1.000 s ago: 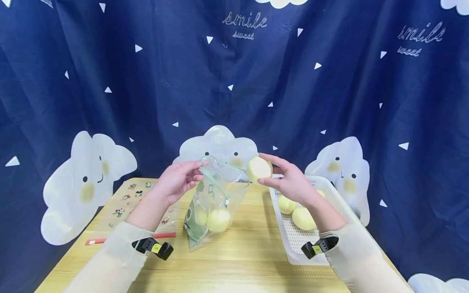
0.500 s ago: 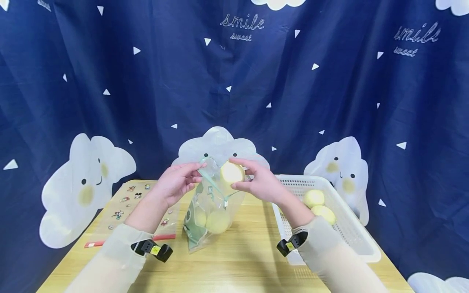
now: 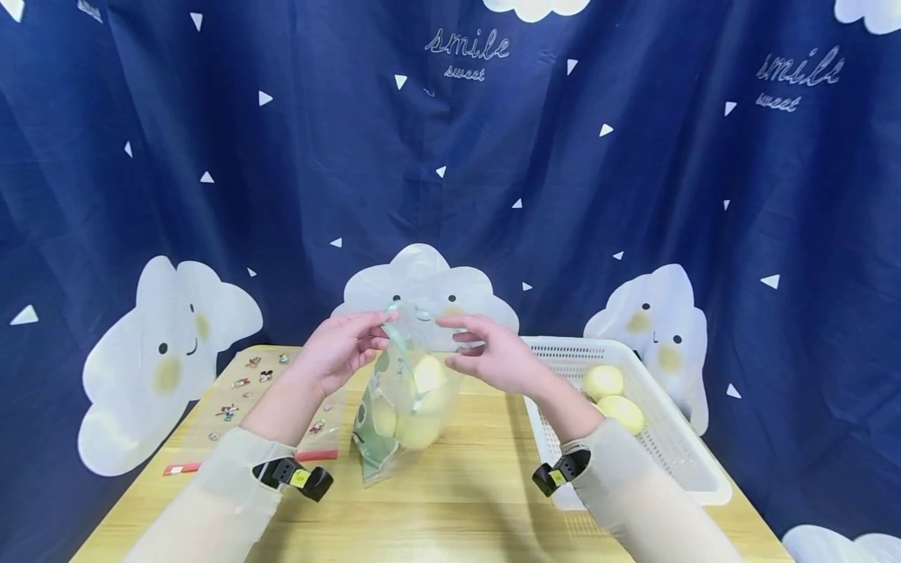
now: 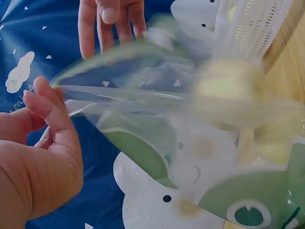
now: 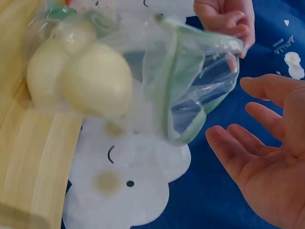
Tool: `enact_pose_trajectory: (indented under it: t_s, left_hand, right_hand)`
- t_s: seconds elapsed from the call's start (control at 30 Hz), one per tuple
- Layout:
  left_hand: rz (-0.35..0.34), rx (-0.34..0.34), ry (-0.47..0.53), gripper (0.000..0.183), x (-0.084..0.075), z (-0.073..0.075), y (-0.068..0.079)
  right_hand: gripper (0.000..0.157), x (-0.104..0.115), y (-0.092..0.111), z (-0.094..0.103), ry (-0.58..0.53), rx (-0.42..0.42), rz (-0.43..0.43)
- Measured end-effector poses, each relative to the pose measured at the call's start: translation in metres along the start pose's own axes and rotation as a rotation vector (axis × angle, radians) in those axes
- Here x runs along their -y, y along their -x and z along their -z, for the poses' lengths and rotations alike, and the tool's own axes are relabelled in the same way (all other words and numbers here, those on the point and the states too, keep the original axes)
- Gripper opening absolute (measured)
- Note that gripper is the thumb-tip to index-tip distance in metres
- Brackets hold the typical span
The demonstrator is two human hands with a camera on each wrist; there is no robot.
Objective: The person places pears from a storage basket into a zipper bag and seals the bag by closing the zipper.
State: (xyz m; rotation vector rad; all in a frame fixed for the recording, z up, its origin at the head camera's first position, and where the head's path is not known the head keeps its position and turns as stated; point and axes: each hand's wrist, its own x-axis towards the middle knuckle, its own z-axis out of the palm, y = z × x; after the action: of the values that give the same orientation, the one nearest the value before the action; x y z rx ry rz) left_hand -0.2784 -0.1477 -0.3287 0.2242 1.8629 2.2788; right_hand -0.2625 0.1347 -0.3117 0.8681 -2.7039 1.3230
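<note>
My left hand (image 3: pixel 345 348) pinches the rim of a clear zip bag (image 3: pixel 404 367) with a green edge and green print, keeping its mouth up. Inside the bag are several round, pale yellow fruits (image 5: pixel 97 81), blurred through the plastic; one (image 3: pixel 429 375) sits above the others. My right hand (image 3: pixel 496 356) is beside the bag's mouth with its fingers spread and nothing in them. The right wrist view shows the right fingertips (image 5: pixel 214 133) close to the green rim. In the left wrist view the pinched bag edge (image 4: pixel 66 93) lies between thumb and fingers.
A white perforated plastic basket (image 3: pixel 676 450) stands on the right of the wooden table (image 3: pixel 450 508), with yellow fruits (image 3: pixel 621 413) in it. A flat clear bag with cartoon prints and a red slider strip (image 3: pixel 317 454) lies at left. A blue curtain (image 3: pixel 450 156) hangs behind.
My right hand has moved left from over the basket to the bag's mouth and let go of a fruit, which has dropped into the bag. My left hand has stayed in place.
</note>
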Motion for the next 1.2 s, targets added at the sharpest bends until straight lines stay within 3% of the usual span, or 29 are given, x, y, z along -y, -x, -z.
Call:
enact_pose_trajectory:
  t_s: [0.2, 0.4, 0.6, 0.9, 1.2]
  left_hand:
    - [0.010, 0.012, -0.013, 0.026, 0.002, 0.002, 0.001]
    - [0.014, 0.004, -0.013, 0.020, 0.003, 0.004, 0.001]
    - [0.016, 0.008, -0.007, 0.023, 0.004, 0.004, 0.001]
    - [0.013, 0.005, -0.012, 0.025, 0.004, 0.005, 0.001]
    - [0.007, 0.008, 0.002, 0.024, 0.004, 0.008, 0.000]
  right_hand:
    - [0.053, -0.014, 0.012, 0.025, 0.013, -0.089, -0.041]
    - [0.053, -0.056, 0.028, 0.058, 0.070, -0.158, -0.142]
    - [0.053, -0.097, 0.037, 0.078, 0.110, -0.174, -0.228]
    - [0.053, -0.142, 0.045, 0.088, 0.210, -0.135, -0.314]
    - [0.055, -0.163, 0.040, 0.077, 0.312, -0.042, -0.377]
